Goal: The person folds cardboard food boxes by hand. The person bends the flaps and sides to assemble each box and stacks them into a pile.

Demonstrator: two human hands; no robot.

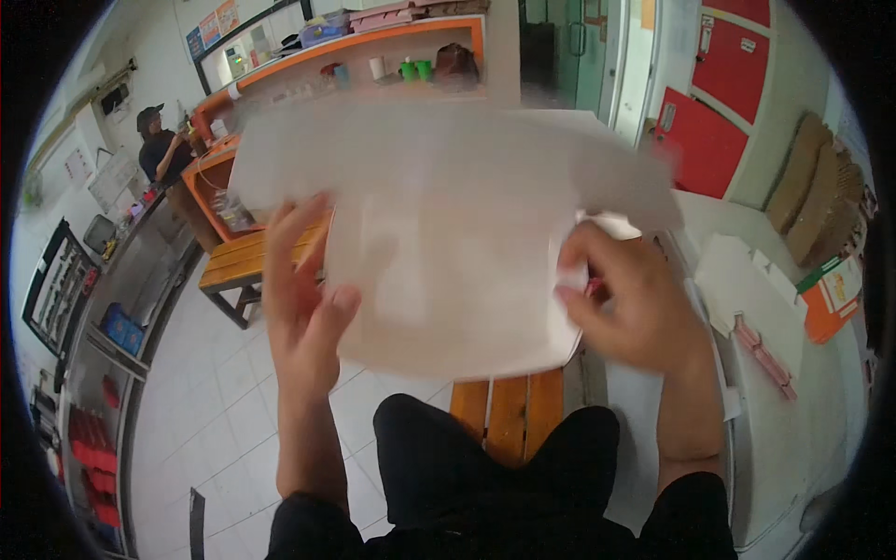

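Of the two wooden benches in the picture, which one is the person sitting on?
The near bench, whose orange slats show between the person's black-clad knees, under the white sheet that both hands hold. The other bench stands farther off to the left, by the orange counter.

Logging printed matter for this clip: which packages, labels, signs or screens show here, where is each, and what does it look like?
White flat sheet: blurred, held between left hand and right hand, no print discernible.
Posters: upper left wall, rectangular, blue and orange.
Orange package: right counter, boxy, with green and white parts.
Red wall panels: upper right, each bearing a small white label.
White flat pieces: stacked on right counter.
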